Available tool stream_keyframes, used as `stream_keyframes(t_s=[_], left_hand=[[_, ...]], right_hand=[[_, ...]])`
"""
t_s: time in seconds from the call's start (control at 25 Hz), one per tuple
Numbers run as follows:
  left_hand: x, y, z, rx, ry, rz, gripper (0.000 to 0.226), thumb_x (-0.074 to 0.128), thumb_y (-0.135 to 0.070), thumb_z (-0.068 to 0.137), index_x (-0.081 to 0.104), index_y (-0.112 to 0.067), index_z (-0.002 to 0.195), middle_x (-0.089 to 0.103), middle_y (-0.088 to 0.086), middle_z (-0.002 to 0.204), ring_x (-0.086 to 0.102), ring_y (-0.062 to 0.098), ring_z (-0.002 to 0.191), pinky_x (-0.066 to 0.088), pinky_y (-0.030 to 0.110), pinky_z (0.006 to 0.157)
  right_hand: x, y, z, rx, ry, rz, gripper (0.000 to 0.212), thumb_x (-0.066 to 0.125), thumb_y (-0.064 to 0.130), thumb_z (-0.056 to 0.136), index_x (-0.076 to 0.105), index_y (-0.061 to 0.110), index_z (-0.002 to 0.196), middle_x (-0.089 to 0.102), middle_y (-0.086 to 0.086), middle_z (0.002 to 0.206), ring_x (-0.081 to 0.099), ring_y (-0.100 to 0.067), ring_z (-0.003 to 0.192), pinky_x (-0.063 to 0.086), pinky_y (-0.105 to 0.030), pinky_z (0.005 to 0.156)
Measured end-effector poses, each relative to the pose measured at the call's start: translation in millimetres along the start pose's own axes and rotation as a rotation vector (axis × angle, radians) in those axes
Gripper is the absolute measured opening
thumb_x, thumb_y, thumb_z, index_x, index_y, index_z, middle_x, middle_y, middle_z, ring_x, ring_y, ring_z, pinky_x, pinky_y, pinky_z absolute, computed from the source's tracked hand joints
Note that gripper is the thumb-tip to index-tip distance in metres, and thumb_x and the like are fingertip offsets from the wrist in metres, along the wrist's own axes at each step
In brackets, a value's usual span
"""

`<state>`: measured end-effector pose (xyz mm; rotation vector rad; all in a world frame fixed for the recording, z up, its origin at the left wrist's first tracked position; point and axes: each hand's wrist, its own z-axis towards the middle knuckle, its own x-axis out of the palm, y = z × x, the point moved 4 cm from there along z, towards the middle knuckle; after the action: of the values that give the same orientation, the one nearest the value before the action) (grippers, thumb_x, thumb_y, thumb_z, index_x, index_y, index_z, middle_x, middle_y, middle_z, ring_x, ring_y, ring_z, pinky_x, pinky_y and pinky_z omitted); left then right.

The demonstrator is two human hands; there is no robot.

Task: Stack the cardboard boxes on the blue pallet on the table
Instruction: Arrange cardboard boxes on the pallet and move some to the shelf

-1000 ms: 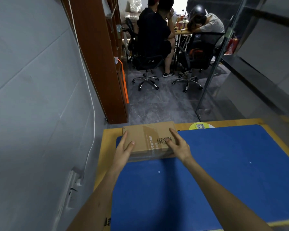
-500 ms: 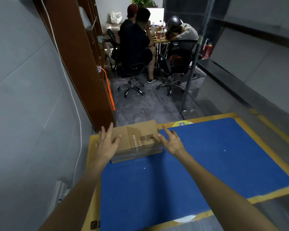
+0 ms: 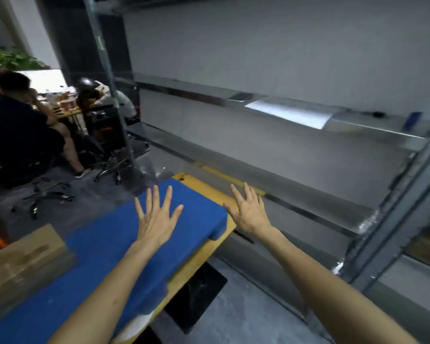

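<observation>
A brown cardboard box [image 3: 23,259] lies on the blue pallet [image 3: 104,247] at the far left of the view, blurred by motion. The pallet rests on a yellow table [image 3: 204,247]. My left hand [image 3: 157,217] hovers over the right part of the pallet with fingers spread and holds nothing. My right hand [image 3: 250,211] is spread above the table's right edge, also holding nothing. Both hands are well away from the box.
A grey wall with a metal rail [image 3: 308,120] runs along the right. A metal post [image 3: 109,90] stands behind the table. People sit on office chairs [image 3: 47,192] around a desk at the back left. Grey floor lies below the table's right edge.
Both hands have let go of the box and moved to the right. The view has swung right, so the box now sits at the far left.
</observation>
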<state>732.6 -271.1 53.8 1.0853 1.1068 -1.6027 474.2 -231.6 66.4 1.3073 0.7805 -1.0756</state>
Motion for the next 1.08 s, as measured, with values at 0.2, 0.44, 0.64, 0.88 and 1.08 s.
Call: stream_keyframes(t_s=[0.2, 0.44, 0.64, 0.88, 1.08], left_hand=[[17, -227, -1, 0.317, 0.003, -0.085, 0.078, -0.002, -0.071, 0.092, -0.003, -0.031, 0.159, -0.008, 0.011, 0.166, -0.013, 0.027, 0.153, -0.014, 0.056, 0.118], [37, -437, -38, 0.614, 0.054, -0.114, 0.08, -0.003, -0.069, 0.088, -0.003, -0.03, 0.159, -0.009, 0.013, 0.166, -0.013, 0.027, 0.153, -0.015, 0.056, 0.118], [57, -571, -89, 0.895, 0.076, -0.156, 0.074, -0.008, -0.069, 0.089, -0.017, -0.034, 0.154, -0.023, 0.01, 0.161, -0.024, 0.025, 0.149, -0.025, 0.051, 0.114], [93, -682, -118, 1.047, 0.069, -0.195, 0.068, -0.003, -0.067, 0.094, -0.014, -0.037, 0.154, -0.019, 0.007, 0.163, -0.024, 0.023, 0.149, -0.031, 0.045, 0.11], [138, -749, -112, 1.044, 0.141, -0.199, 0.067, 0.009, -0.064, 0.098, -0.01, -0.036, 0.156, -0.01, 0.011, 0.166, -0.013, 0.028, 0.152, -0.021, 0.05, 0.117]], right_hand=[[-118, -190, -94, 0.267, -0.163, -0.087, 0.071, 0.028, 0.061, 0.099, 0.008, 0.028, 0.158, 0.0, -0.016, 0.165, 0.0, -0.031, 0.152, 0.007, -0.049, 0.122], [-197, -335, -218, 0.573, -0.268, -0.131, 0.072, 0.028, 0.062, 0.099, 0.006, 0.028, 0.158, -0.002, -0.014, 0.165, -0.002, -0.03, 0.153, 0.004, -0.048, 0.122], [-230, -411, -295, 0.73, -0.299, -0.175, 0.071, 0.028, 0.062, 0.099, 0.006, 0.029, 0.158, 0.0, -0.013, 0.165, -0.001, -0.028, 0.153, 0.004, -0.048, 0.121], [-256, -492, -329, 0.829, -0.301, -0.219, 0.07, 0.028, 0.061, 0.099, 0.008, 0.029, 0.158, 0.002, -0.012, 0.166, 0.0, -0.027, 0.153, 0.005, -0.046, 0.122], [-262, -551, -316, 0.829, -0.233, -0.213, 0.069, 0.03, 0.06, 0.1, 0.01, 0.028, 0.158, 0.005, -0.013, 0.165, 0.005, -0.029, 0.152, 0.008, -0.046, 0.121]])
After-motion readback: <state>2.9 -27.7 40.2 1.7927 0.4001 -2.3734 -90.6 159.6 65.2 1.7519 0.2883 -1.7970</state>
